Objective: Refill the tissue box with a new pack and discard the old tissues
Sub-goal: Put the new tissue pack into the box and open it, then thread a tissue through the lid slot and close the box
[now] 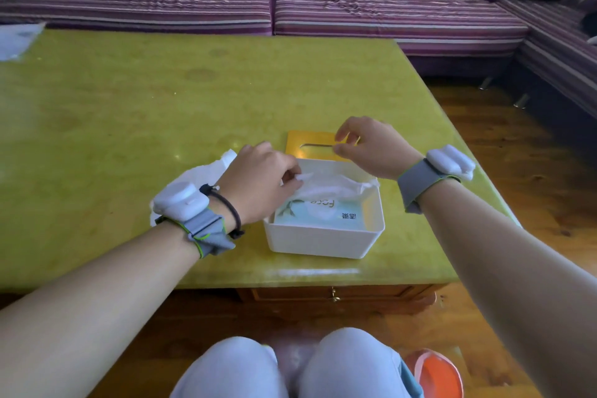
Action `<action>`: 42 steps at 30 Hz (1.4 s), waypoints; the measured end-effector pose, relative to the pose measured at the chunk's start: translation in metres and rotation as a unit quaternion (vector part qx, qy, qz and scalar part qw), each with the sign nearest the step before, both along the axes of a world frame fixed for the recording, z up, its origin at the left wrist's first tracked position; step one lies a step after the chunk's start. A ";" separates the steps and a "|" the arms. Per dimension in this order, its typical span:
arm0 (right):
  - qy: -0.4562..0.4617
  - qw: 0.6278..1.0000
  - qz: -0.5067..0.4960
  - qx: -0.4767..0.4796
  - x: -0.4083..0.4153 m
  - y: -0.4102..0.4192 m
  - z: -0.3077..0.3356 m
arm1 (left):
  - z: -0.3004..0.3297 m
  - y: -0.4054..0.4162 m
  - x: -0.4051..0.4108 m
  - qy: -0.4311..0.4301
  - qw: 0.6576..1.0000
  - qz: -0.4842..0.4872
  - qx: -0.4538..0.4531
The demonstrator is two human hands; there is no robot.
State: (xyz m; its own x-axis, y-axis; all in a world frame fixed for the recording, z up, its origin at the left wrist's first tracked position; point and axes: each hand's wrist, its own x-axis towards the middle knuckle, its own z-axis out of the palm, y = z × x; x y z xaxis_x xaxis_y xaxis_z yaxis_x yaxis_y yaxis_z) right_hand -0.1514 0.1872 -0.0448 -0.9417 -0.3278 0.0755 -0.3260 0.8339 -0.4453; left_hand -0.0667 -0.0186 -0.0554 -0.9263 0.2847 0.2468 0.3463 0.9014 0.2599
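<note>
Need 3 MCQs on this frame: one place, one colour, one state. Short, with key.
1. Where does the yellow slotted lid lie?
A. On the table behind the white tissue box
B. Fitted on the box
C. On the sofa

2. What colour is the table top?
A. White
B. Yellow-green
C. Purple

3. What state is the box in?
A. Closed
B. Open and empty
C. Open, with a tissue pack inside

Key: 1 A, the lid rests flat on the table at the box's far side. 2 B, the glossy top is yellow-green. 3 C, the printed pack sits in the uncovered box, and the left hand pinches a tissue at its opening while the right hand hovers over the lid.
</note>
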 end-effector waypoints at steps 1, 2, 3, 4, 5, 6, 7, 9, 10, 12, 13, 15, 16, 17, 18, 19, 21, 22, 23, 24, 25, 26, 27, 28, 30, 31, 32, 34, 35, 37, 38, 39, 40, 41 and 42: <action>0.001 1.000 0.007 0.008 -0.003 -0.005 -0.001 | -0.002 -0.001 -0.001 0.006 1.000 -0.001 0.007; 0.003 1.000 0.012 0.014 -0.006 -0.008 -0.003 | -0.003 -0.001 -0.002 0.013 1.000 -0.002 0.009; 0.003 1.000 0.016 0.019 -0.009 -0.012 -0.004 | -0.004 -0.001 -0.003 0.018 1.000 -0.002 0.008; 0.001 1.000 0.019 0.025 -0.012 -0.014 -0.005 | -0.005 0.000 -0.004 0.021 1.000 -0.002 0.010; -0.005 0.999 0.020 0.033 -0.016 -0.015 -0.007 | -0.006 0.000 -0.006 0.023 1.000 -0.002 0.015; -0.013 0.999 0.023 0.042 -0.020 -0.016 -0.007 | -0.008 0.001 -0.007 0.025 0.999 -0.002 0.022; -0.025 0.998 0.028 0.052 -0.024 -0.017 -0.007 | -0.010 0.001 -0.009 0.025 0.999 -0.001 0.030; -0.057 0.995 0.038 0.066 -0.032 -0.018 -0.006 | -0.013 0.002 -0.012 0.023 0.999 0.000 0.036; -0.072 0.994 0.041 0.070 -0.037 -0.019 -0.005 | -0.014 0.002 -0.013 0.019 0.999 -0.001 0.037; -0.102 0.991 0.039 0.079 -0.045 -0.019 -0.007 | -0.014 0.003 -0.013 0.015 0.999 -0.007 0.043; -0.118 0.988 0.039 0.089 -0.050 -0.021 -0.010 | -0.015 0.002 -0.014 0.016 0.999 -0.009 0.047; -0.141 0.982 0.036 0.122 -0.059 -0.024 -0.018 | -0.015 0.002 -0.015 0.017 0.999 -0.012 0.050; -0.149 0.978 0.037 0.139 -0.063 -0.027 -0.022 | -0.016 0.001 -0.015 0.016 0.998 -0.011 0.051; -0.154 0.976 0.037 0.150 -0.066 -0.028 -0.026 | -0.016 0.001 -0.015 0.017 0.998 -0.012 0.053; -0.158 0.974 0.036 0.157 -0.070 -0.029 -0.029 | -0.017 0.000 -0.015 0.017 0.998 -0.013 0.054; -0.160 0.973 0.036 0.164 -0.073 -0.030 -0.034 | -0.018 -0.001 -0.015 0.016 0.998 -0.013 0.056; -0.156 0.969 0.039 0.190 -0.075 -0.029 -0.039 | -0.018 0.000 -0.014 0.016 0.998 -0.015 0.058; -0.153 0.967 0.043 0.197 -0.076 -0.029 -0.042 | -0.018 -0.001 -0.014 0.015 0.998 -0.014 0.058; -0.149 0.967 0.045 0.200 -0.077 -0.029 -0.043 | -0.018 -0.001 -0.015 0.015 0.998 -0.014 0.057; -0.147 0.967 0.045 0.202 -0.077 -0.029 -0.044 | -0.019 -0.001 -0.015 0.014 0.998 -0.014 0.057; -0.145 0.967 0.044 0.205 -0.077 -0.028 -0.044 | -0.019 0.000 -0.015 0.013 0.998 -0.014 0.059; -0.144 0.966 0.042 0.210 -0.078 -0.028 -0.044 | -0.018 0.000 -0.015 0.012 0.998 -0.015 0.061; -0.142 0.965 0.042 0.218 -0.078 -0.027 -0.044 | -0.018 0.000 -0.015 0.012 0.998 -0.015 0.063; -0.142 0.963 0.041 0.226 -0.078 -0.027 -0.044 | -0.018 0.000 -0.015 0.012 0.998 -0.015 0.064; -0.137 0.961 0.036 0.239 -0.078 -0.028 -0.045 | -0.017 0.000 -0.014 0.012 0.998 -0.013 0.064; -0.133 0.960 0.033 0.245 -0.078 -0.029 -0.045 | -0.017 0.000 -0.014 0.012 0.998 -0.011 0.064; -0.131 0.959 0.030 0.250 -0.077 -0.030 -0.045 | -0.017 0.000 -0.014 0.011 0.998 -0.010 0.063; -0.128 0.958 0.022 0.256 -0.076 -0.031 -0.043 | -0.017 0.001 -0.013 0.006 0.998 -0.009 0.065; -0.127 0.958 0.019 0.257 -0.076 -0.031 -0.042 | -0.017 0.001 -0.013 0.003 0.998 -0.009 0.068; -0.123 0.958 0.014 0.258 -0.074 -0.032 -0.041 | -0.016 0.001 -0.013 -0.001 0.997 -0.009 0.077; -0.123 0.958 0.013 0.259 -0.073 -0.032 -0.040 | -0.016 0.001 -0.013 -0.002 0.996 -0.008 0.083; -0.123 0.958 0.013 0.259 -0.072 -0.033 -0.040 | -0.016 0.001 -0.012 -0.005 0.996 -0.007 0.090; -0.125 0.957 0.012 0.260 -0.071 -0.034 -0.039 | -0.015 0.001 -0.012 -0.010 0.995 -0.007 0.097; -0.126 0.957 0.012 0.262 -0.071 -0.034 -0.038 | -0.015 0.001 -0.012 -0.013 0.994 -0.007 0.105; -0.128 0.956 0.011 0.265 -0.070 -0.035 -0.037 | -0.016 0.001 -0.012 -0.014 0.994 -0.008 0.112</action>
State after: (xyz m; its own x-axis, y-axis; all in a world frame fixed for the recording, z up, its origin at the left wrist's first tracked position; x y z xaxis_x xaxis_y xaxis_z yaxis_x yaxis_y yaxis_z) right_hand -0.2212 0.1519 -0.0820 -0.8996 -0.2755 -0.3388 -0.2822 0.9589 -0.0305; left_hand -0.0787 -0.0180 -0.0709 -0.9294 0.2412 0.2794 0.3505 0.8140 0.4633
